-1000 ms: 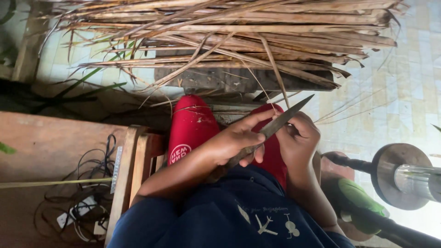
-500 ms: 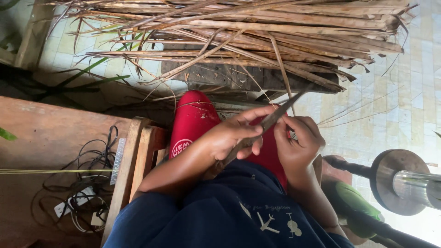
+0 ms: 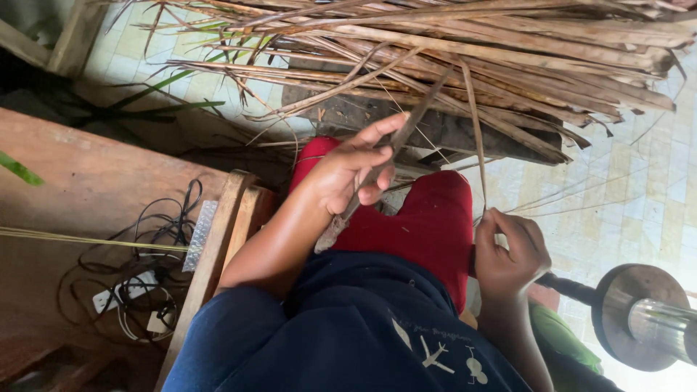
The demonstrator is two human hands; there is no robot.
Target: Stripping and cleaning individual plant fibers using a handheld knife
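The person sits with red-trousered knees [image 3: 428,218] drawn up, and the left hand [image 3: 348,174] holds a long knife [image 3: 385,160] — the grip closed around its handle, the dark blade slanting up toward the heap of dried palm-leaf strips [image 3: 508,65] piled across the far side of the tiled floor [image 3: 632,196]. The index finger lies stretched along the blade's back. The right hand [image 3: 508,250] is well apart from the left, down by the right knee, its grip pinched shut on the lower end of a single thin dry strip [image 3: 473,138], which rises almost straight up from the fingers into the heap. Knife and strip do not touch.

Just beside the right hand stands a round metal disc on a shaft [image 3: 639,312], near the floor's right edge. On the person's left is a brown wooden surface [image 3: 87,181] — on it a tangle of black cables with a white power strip [image 3: 138,290], close to its near edge. A green leaf blade [image 3: 160,109] lies on the floor beyond the surface's far edge.
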